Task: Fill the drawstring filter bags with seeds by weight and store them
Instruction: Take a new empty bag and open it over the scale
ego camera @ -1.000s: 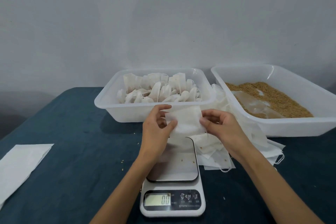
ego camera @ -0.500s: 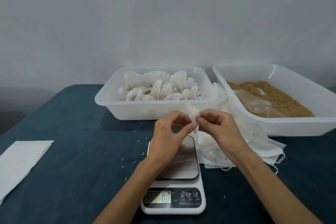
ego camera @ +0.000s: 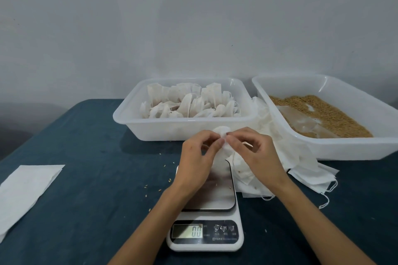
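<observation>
Above the far end of the digital scale [ego camera: 205,213], my left hand [ego camera: 197,160] and my right hand [ego camera: 255,154] both pinch the mouth of one empty white filter bag [ego camera: 225,142]. The bag hangs crumpled between the fingertips. The scale's display [ego camera: 187,231] reads zero and its steel platter holds only a few stray seeds. A pile of empty bags [ego camera: 286,157] lies to the right of the scale. Brown seeds [ego camera: 323,112] fill the right white tub [ego camera: 353,148], with a clear plastic scoop lying in them. The left tub [ego camera: 172,129] holds several filled bags [ego camera: 189,103].
A folded white cloth [ego camera: 25,191] lies at the left edge of the dark blue table [ego camera: 92,178]. Loose seeds are scattered on the table left of the scale. A plain grey wall stands behind the tubs.
The bag was held flat and spread out; both hands have since come together and now pinch its mouth, with the bag bunched between the fingertips. The scale reading stays at zero.
</observation>
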